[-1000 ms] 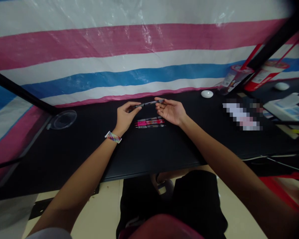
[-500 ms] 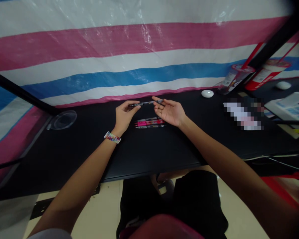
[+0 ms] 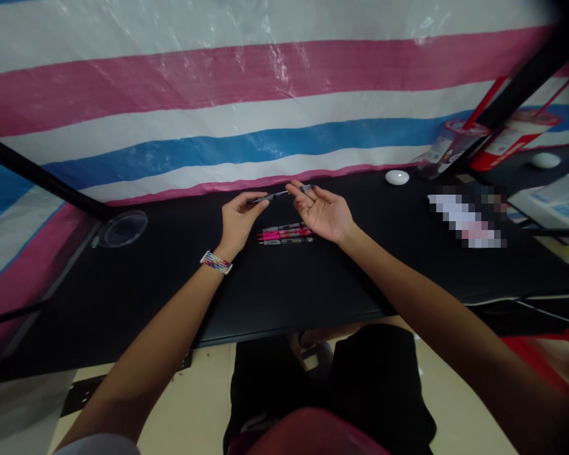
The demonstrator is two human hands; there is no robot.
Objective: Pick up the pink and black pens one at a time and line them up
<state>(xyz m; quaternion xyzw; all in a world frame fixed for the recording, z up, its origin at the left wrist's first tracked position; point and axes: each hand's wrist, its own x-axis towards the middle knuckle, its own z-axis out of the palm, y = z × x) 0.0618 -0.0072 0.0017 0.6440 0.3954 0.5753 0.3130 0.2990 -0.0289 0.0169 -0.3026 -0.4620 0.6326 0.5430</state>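
Observation:
A slim dark pen with a clear barrel [image 3: 279, 194] is held nearly level above the black table, its right end tilted slightly up. My left hand [image 3: 239, 218] pinches its left end between thumb and fingers. Turned palm up, my right hand [image 3: 327, 218] has its thumb and fingertips at the other end, with the remaining fingers loosely curled. Below and between the hands, several pens lie side by side on the table, among them a pink pen [image 3: 277, 234] and a grey-and-black pen [image 3: 287, 241].
A round clear plastic lid [image 3: 123, 229] lies at the left. To the right are a white egg-shaped object [image 3: 397, 177], a drink cup with a red straw [image 3: 450, 148], a red-and-white cup [image 3: 512, 142] and a blurred-out item [image 3: 464, 218]. A striped sheet [image 3: 246, 151] hangs behind the table.
The pen's right end has risen a little, and my right fingers have shifted slightly along it. The pens on the table lie as before; the view has moved slightly.

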